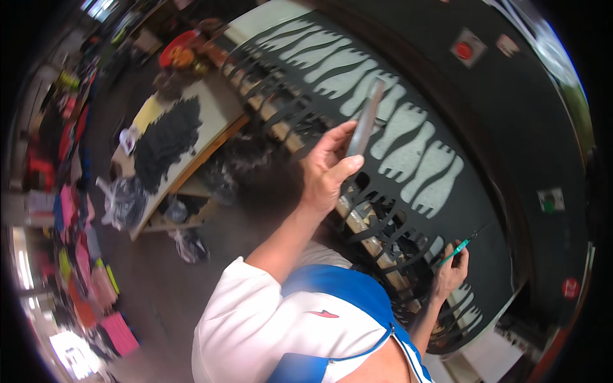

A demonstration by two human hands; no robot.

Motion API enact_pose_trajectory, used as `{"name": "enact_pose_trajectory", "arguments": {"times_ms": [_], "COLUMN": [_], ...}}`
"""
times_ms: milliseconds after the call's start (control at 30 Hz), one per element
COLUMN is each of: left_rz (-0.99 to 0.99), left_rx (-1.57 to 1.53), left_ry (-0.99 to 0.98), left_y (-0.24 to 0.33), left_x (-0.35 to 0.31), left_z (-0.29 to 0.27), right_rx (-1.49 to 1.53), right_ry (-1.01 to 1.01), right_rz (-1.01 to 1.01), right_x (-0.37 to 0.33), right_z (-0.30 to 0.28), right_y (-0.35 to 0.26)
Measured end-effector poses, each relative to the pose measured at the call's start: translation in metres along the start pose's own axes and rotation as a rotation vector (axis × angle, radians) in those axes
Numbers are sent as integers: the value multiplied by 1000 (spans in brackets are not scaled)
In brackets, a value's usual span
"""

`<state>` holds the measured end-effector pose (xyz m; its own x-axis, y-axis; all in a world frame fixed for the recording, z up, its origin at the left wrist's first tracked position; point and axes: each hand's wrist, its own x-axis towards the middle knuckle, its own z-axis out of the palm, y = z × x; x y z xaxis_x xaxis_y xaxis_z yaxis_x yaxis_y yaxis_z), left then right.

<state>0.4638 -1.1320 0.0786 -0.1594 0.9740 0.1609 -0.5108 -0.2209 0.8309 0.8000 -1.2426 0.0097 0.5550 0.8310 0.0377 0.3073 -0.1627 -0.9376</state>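
Observation:
My left hand (324, 172) is raised over the work table, thumb and fingers closed on a flat metal-looking piece (368, 118) seen nearly edge-on; its exact kind cannot be made out. Beneath it lies a dark sheet (488, 214) with rows of hand-like cut-outs, and a pale surface (408, 127) shows through them. Cut dark strips (281, 105) hang from the sheet's near edge. At the right, my right hand (452, 276) grips a slim tool with a teal handle (454, 253) and a thin dark tip, just above the sheet.
A wooden-edged table (211, 150) at the left carries a heap of dark cut pieces (169, 140). A plastic bag (124, 201) hangs at its corner. Colourful fabric piles (80, 255) line the far left. A dark machine beam (511, 127) runs along the table's far side.

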Motion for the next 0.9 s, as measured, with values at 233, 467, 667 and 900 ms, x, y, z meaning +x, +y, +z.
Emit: {"name": "enact_pose_trajectory", "arguments": {"times_ms": [233, 467, 667, 900], "left_rz": [142, 72, 97, 338], "left_rx": [326, 258, 309, 867], "left_ry": [529, 849, 888, 981], "left_y": [57, 71, 126, 208], "left_x": [-51, 41, 167, 299], "left_z": [-163, -365, -532, -705], "right_rx": [-387, -388, -823, -1367], "right_ry": [29, 57, 405, 472], "right_rz": [-242, -97, 79, 150], "right_x": [22, 35, 34, 48], "right_z": [44, 67, 128, 157], "right_y": [30, 27, -2, 5]}}
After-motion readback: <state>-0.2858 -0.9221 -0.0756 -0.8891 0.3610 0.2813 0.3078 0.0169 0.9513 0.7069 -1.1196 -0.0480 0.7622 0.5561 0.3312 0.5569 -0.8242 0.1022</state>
